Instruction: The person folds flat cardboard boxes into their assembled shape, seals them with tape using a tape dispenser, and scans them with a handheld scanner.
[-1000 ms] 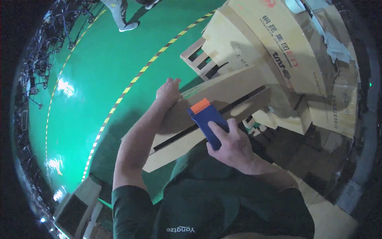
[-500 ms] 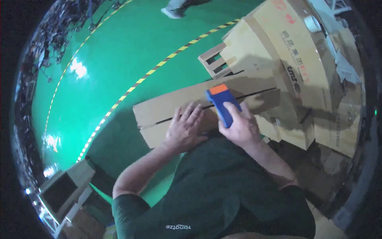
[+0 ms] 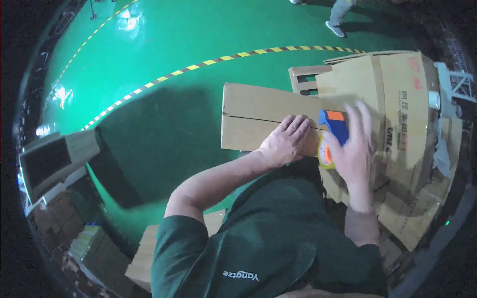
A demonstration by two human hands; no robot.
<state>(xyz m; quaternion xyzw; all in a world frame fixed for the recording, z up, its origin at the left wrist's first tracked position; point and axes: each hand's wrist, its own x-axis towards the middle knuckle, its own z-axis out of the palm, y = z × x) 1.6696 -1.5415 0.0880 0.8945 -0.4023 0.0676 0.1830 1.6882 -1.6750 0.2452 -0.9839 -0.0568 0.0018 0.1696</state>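
Observation:
A cardboard box (image 3: 258, 105) with a dark seam between its top flaps lies in front of me. My left hand (image 3: 285, 141) presses on its top across the seam, holding nothing, fingers laid on the cardboard. At the box's right end is a blue and orange tape dispenser (image 3: 339, 130) with a yellow-rimmed tape roll (image 3: 325, 153). My right hand (image 3: 354, 151) is around the dispenser, thumb near the roll, its fingers stretched upward and blurred. The palm hides part of the dispenser, so the exact grip is partly covered.
Large printed cartons (image 3: 402, 114) stand at the right, with a wooden pallet (image 3: 298, 79) behind. A striped floor line (image 3: 198, 65) curves across the green floor. Another person's leg (image 3: 339, 17) shows at the top. Flat cardboard (image 3: 144, 256) lies lower left.
My view has turned, and the box now appears farther right. The dispenser has tilted, exposing its roll. My right fingers have stretched upward; my left hand stays on the box, closer to the dispenser.

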